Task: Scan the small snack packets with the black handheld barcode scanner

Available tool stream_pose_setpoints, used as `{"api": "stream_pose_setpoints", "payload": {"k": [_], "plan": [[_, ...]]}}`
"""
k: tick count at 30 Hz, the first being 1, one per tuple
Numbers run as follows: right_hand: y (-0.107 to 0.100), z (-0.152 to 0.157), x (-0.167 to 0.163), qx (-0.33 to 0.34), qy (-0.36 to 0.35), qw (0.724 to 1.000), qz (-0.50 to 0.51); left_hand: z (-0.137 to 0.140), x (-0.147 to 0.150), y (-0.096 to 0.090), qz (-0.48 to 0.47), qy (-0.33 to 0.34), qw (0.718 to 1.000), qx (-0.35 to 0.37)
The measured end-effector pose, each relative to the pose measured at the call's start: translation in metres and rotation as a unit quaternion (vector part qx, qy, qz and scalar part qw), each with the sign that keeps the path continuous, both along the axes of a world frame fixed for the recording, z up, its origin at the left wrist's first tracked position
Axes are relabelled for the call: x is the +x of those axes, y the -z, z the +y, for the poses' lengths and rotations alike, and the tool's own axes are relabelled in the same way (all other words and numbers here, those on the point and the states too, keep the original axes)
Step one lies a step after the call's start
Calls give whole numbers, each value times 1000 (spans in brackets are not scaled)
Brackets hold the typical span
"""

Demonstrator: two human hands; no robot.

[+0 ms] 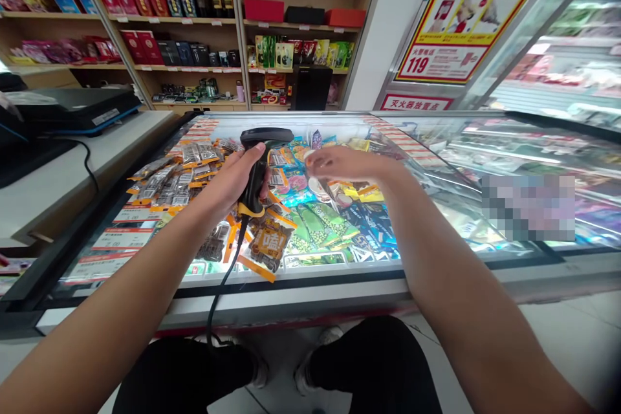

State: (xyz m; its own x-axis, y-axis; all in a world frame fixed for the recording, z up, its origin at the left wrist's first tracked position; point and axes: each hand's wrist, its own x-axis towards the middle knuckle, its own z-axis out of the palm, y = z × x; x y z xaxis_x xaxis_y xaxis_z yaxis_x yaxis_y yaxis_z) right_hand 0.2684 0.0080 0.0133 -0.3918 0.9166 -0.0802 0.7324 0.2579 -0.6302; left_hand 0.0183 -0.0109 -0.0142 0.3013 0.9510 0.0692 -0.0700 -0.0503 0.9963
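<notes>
My left hand is wrapped round the handle of a black and yellow barcode scanner, its head tilted up over the freezer's glass top. A black cable hangs from its handle. Below it, on the glass, lies a brown snack packet with orange edges. More such packets form a pile to the left. My right hand hovers over the middle of the glass, fingers bent towards the scanner. Motion blurs it, and I cannot tell whether anything is in its fingers. Colourful ice-cream packs show through the glass beneath.
White price labels lie at the freezer's left side. A counter with a black device stands on the left. Shelves of bottles and boxes line the back. Another glass-topped section extends to the right.
</notes>
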Motion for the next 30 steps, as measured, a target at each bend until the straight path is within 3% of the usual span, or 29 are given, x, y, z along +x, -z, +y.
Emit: {"api": "stream_pose_setpoints", "payload": {"k": [3,6,11,17,24,27,30], "plan": [[7,20,15,-56,41,963,262,-2,1,2,-8,30,1000,-1],[17,28,15,-82,67,907,407,-6,5,5,-18,55,998,4],[27,35,7,-69,93,864,490,-10,9,10,-16,89,996,2],[34,47,4,-67,161,831,528,-19,10,8,-7,202,979,-40],[36,45,4,-57,174,840,511,-16,9,11,-40,248,966,-55],[34,42,2,-21,170,873,457,-15,8,12,-43,245,966,-64],[31,39,3,28,184,925,331,-15,7,9,-36,214,974,-62]]}}
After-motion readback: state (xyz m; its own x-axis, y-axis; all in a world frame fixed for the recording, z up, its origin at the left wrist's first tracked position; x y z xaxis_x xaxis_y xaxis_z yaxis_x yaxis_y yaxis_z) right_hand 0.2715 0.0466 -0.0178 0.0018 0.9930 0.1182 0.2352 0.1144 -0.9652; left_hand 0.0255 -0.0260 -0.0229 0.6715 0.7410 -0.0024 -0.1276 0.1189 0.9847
